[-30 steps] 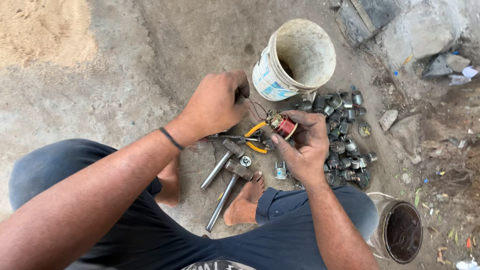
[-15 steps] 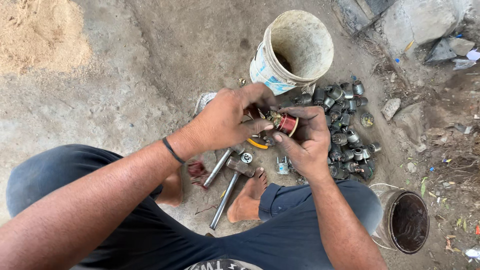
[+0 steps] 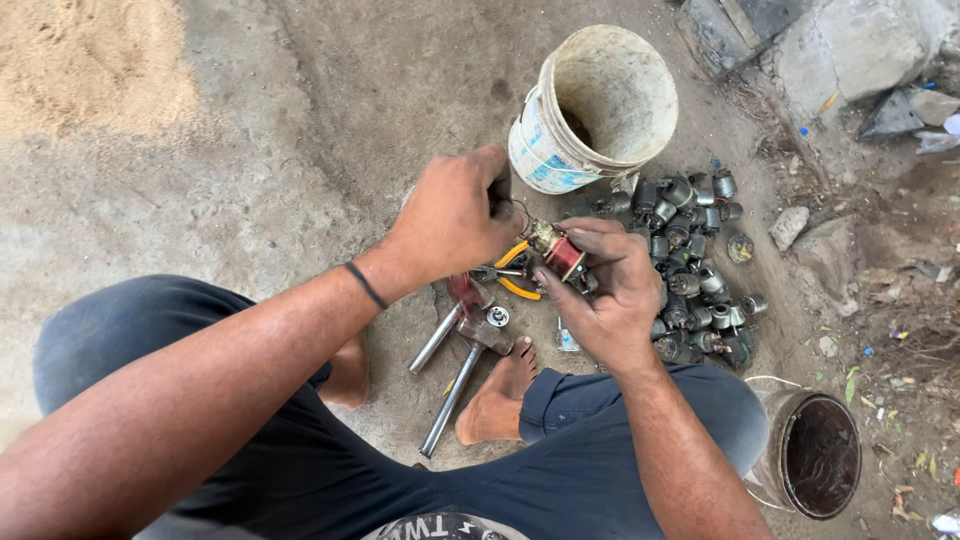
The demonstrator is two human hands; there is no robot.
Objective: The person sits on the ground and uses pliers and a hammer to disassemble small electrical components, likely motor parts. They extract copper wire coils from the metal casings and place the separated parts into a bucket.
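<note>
A: Gripped in the right hand (image 3: 610,300) is a small motor armature (image 3: 558,250) with a red-brown copper winding; thumb and fingers close around its lower end, and it is held above the ground between the knees.

B: Left hand (image 3: 455,215)?

A: Closed too, fingers pinched at the armature's upper end, where thin wires loop out. What exactly it pinches cannot be told; the fingers hide it.

B: Surroundings, entry by entry.

A: Yellow-handled pliers (image 3: 515,275) lie on the concrete directly below the hands. Two hammers (image 3: 455,345) with metal handles lie just beside them, near the bare foot (image 3: 497,390). A heap of small grey motors (image 3: 695,270) lies to the right of the hands, touching the base of a tilted white bucket (image 3: 600,110). A dark rusty can (image 3: 815,455) stands by the right knee.
</note>
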